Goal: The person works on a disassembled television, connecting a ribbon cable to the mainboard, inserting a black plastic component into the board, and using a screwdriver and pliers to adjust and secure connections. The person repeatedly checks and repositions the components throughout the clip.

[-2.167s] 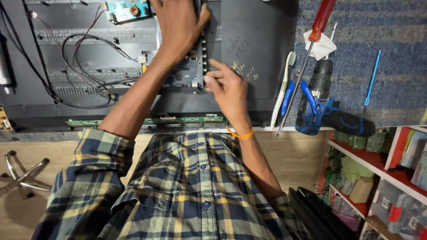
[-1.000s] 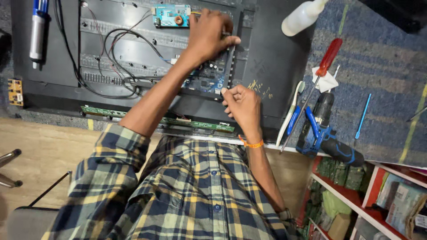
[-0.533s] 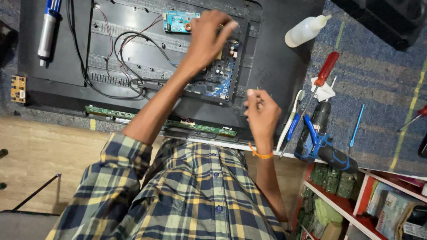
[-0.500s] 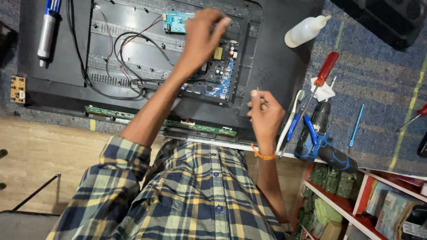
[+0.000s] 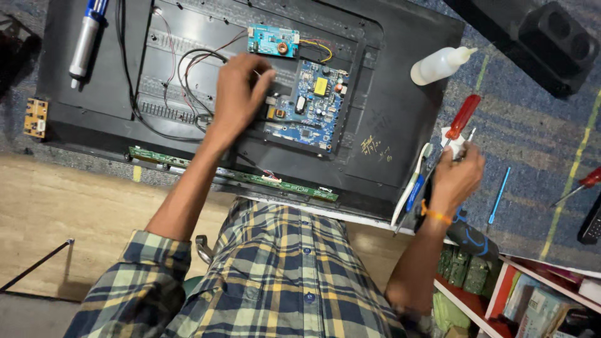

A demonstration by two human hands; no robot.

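A flat screen lies face down with its black back panel (image 5: 388, 119) opened. On it sit a blue main circuit board (image 5: 307, 109) and a small teal board (image 5: 272, 40). My left hand (image 5: 241, 94) lies palm down at the main board's left edge, over black and red wires, fingers curled on the board's corner. My right hand (image 5: 457, 178) is off the panel to the right, fingers bunched at a white scrap (image 5: 452, 143) beside the red-handled screwdriver (image 5: 463, 116). Whatever the fingers pinch is hidden.
A long green strip board (image 5: 238, 175) hangs along the panel's near edge. Also here: a white squeeze bottle (image 5: 438, 64), a white brush (image 5: 410, 188), a thin blue tool (image 5: 499, 195), a blue-black drill (image 5: 469, 235), a white-blue pump tool (image 5: 84, 44), a shelf (image 5: 501, 294).
My right hand has left the main board and swung right to the white scrap by the red screwdriver. My left hand slid to the board's left edge.
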